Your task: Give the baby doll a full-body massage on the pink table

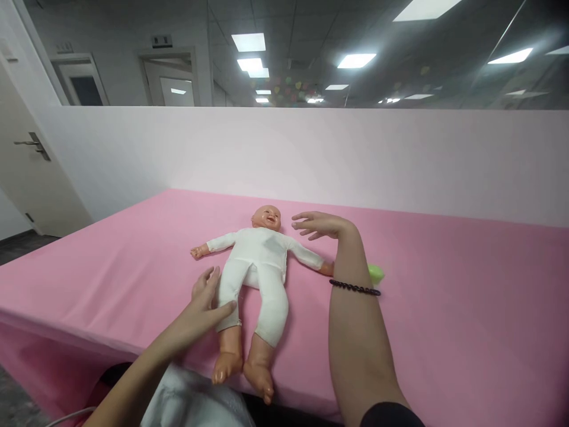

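A baby doll [258, 255] with a white cloth body lies on its back on a pink-covered table [120, 255], its head away from me and its feet at the near edge. My left hand [208, 302] rests against the doll's leg on the left, thumb and fingers apart. Beside the doll's head, my right hand [320, 225] hovers above the cloth with its fingers stretched out to the left, holding nothing. A bright green object [376, 274] shows partly behind my right forearm; its kind I cannot make out.
Behind the table runs a white wall [284, 154] with a glass pane [377, 59] above it, reflecting ceiling lights. At the left stands a door [31, 160] with a metal handle. White fabric [191, 400] lies at my lap below the table's front edge.
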A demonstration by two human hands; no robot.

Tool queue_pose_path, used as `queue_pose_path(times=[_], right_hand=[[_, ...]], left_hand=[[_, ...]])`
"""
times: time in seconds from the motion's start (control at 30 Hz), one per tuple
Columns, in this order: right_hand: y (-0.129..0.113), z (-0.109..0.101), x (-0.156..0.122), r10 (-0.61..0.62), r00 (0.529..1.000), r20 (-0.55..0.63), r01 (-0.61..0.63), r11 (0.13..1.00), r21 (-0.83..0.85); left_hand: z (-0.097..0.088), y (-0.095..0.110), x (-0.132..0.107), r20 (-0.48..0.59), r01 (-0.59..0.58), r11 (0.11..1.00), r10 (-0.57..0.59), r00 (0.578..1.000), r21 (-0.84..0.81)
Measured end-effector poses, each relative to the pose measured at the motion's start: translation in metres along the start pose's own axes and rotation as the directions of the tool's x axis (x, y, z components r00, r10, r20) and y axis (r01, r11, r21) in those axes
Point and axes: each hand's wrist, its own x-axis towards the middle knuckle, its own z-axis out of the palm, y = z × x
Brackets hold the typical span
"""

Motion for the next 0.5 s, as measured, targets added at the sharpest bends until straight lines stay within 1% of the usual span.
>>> queue_pose_path(times=[0.07, 0.13, 0.17, 0.23, 0.27, 0.3, 0.33, 0.37, 0.4, 0.43, 0.5], right_hand=[[-0.007, 0.001, 0.001, -0.065, 0.995, -0.070, 0.068, 0.997, 0.031], [-0.012, 0.005, 0.005, -0.144, 0.975, -0.167, 0.142, 0.990, -0.023], [-0.013, 0.007, 0.009, -0.180, 0.955, -0.234, 0.170, 0.983, -0.065], [-0.012, 0.015, 0.022, -0.219, 0.890, -0.401, 0.201, 0.976, -0.085], [-0.009, 0.020, 0.031, -0.213, 0.850, -0.483, 0.212, 0.976, -0.058], [-0.004, 0.026, 0.041, -0.185, 0.811, -0.554, 0.227, 0.974, 0.007], [0.002, 0.034, 0.052, -0.157, 0.798, -0.581, 0.228, 0.972, 0.050], [0.009, 0.043, 0.062, -0.135, 0.799, -0.586, 0.222, 0.972, 0.079], [0.018, 0.052, 0.072, -0.114, 0.804, -0.583, 0.215, 0.971, 0.108], [0.027, 0.062, 0.082, -0.096, 0.813, -0.574, 0.209, 0.969, 0.134], [0.045, 0.082, 0.098, -0.080, 0.835, -0.545, 0.207, 0.962, 0.176]], left_hand=[[-0.002, 0.014, 0.014, -0.044, -0.072, 0.994, 0.075, 0.996, 0.077], [0.000, 0.036, 0.036, -0.050, -0.150, 0.985, 0.154, 0.987, 0.083], [0.003, 0.049, 0.050, -0.050, -0.188, 0.979, 0.192, 0.980, 0.082], [0.017, 0.076, 0.083, -0.059, -0.225, 0.971, 0.230, 0.971, 0.084], [0.026, 0.088, 0.102, -0.050, -0.221, 0.972, 0.225, 0.973, 0.078], [0.038, 0.098, 0.123, -0.053, -0.208, 0.977, 0.211, 0.976, 0.051], [0.050, 0.105, 0.144, -0.054, -0.210, 0.978, 0.211, 0.976, 0.017], [0.062, 0.109, 0.165, -0.093, -0.193, 0.981, 0.191, 0.977, -0.011], [0.074, 0.109, 0.185, -0.154, -0.166, 0.986, 0.161, 0.975, -0.024], [0.085, 0.107, 0.203, -0.222, -0.147, 0.988, 0.134, 0.966, -0.042], [0.102, 0.095, 0.233, -0.261, -0.129, 0.989, 0.107, 0.959, -0.068]])
